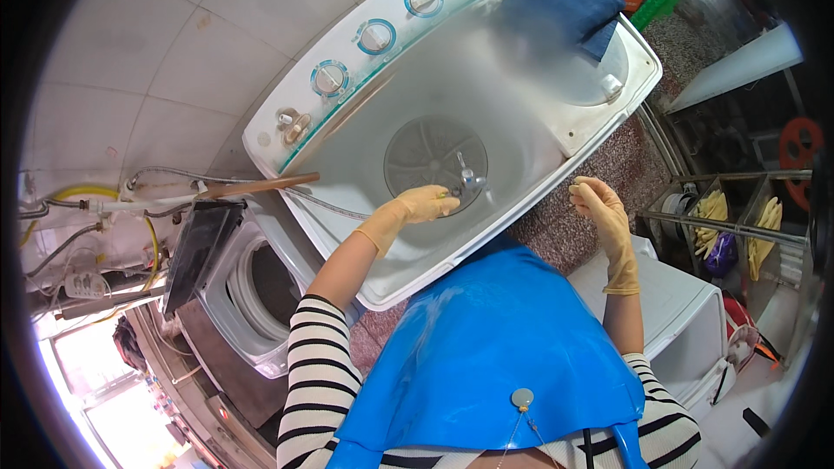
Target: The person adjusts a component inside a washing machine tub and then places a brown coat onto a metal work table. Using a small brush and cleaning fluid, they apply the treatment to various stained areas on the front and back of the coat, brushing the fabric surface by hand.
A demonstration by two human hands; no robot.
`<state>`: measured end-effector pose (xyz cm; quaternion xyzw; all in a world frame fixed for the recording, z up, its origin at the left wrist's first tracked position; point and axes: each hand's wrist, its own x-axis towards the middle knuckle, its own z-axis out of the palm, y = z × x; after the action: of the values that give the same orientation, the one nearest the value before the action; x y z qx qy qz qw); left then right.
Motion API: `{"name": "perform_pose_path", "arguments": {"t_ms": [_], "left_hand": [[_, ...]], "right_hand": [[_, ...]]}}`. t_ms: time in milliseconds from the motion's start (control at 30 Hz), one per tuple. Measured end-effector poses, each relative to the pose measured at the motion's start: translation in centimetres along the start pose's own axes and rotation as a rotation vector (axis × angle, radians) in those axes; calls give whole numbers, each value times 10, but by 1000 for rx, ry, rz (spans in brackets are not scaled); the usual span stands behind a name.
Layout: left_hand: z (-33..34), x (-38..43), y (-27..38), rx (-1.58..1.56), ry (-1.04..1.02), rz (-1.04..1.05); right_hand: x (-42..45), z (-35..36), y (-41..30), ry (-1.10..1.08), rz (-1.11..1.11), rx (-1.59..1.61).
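Observation:
My left hand [427, 204], in a pale yellow rubber glove, reaches into the tub of a twin-tub washing machine [339, 169]. It grips the end of a braided hose [326, 204], which carries a small metal tap [468, 179]. The tap is above the round ribbed pulsator [433, 150] at the tub's bottom. My right hand [598, 202], gloved alike, is outside the tub's front rim, its fingers loosely bent with nothing visible in them. Dark blue folded cloth [567, 0] lies over the machine's right end. Part of the tub near it looks blurred.
A brown pipe [260, 185] juts over the tub's left end. Below it stands a top-loading washer [244, 293] with its lid raised. A white appliance [658, 299] is by my right arm. Rubber gloves [710, 221] hang in a metal rack at right. My blue apron [482, 352] touches the tub.

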<state>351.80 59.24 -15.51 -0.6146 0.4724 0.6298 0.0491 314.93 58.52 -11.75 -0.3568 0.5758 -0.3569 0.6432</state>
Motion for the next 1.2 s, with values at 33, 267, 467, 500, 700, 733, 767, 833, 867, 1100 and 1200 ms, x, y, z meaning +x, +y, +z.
{"name": "perform_pose_path", "arguments": {"t_ms": [33, 267, 467, 500, 700, 733, 767, 833, 867, 1100, 1200], "left_hand": [[2, -1, -2, 39, -80, -67], [27, 19, -64, 535, -129, -132], [54, 14, -95, 518, 208, -53], [58, 19, -104, 654, 232, -67], [56, 7, -112, 995, 312, -177], [55, 0, -112, 1013, 346, -158], [57, -8, -117, 1023, 377, -147], [62, -28, -128, 937, 396, -126], [68, -40, -130, 777, 579, -68], [103, -157, -125, -78, 1163, 89], [133, -188, -134, -252, 1386, -15]], "right_hand": [[1, 0, 0, -7, -9, 3], [16, 14, -17, -83, -58, 1], [50, 61, -43, -191, -95, -245], [64, 73, -47, -265, -129, -315], [143, 183, -99, -470, -228, -624], [168, 199, -99, -505, -280, -680], [179, 218, -103, -518, -285, -684], [204, 252, -109, -495, -409, -701], [224, 264, -109, -484, -451, -706], [312, 294, -137, -116, -439, -656], [372, 265, -122, -188, -870, -870]]}}
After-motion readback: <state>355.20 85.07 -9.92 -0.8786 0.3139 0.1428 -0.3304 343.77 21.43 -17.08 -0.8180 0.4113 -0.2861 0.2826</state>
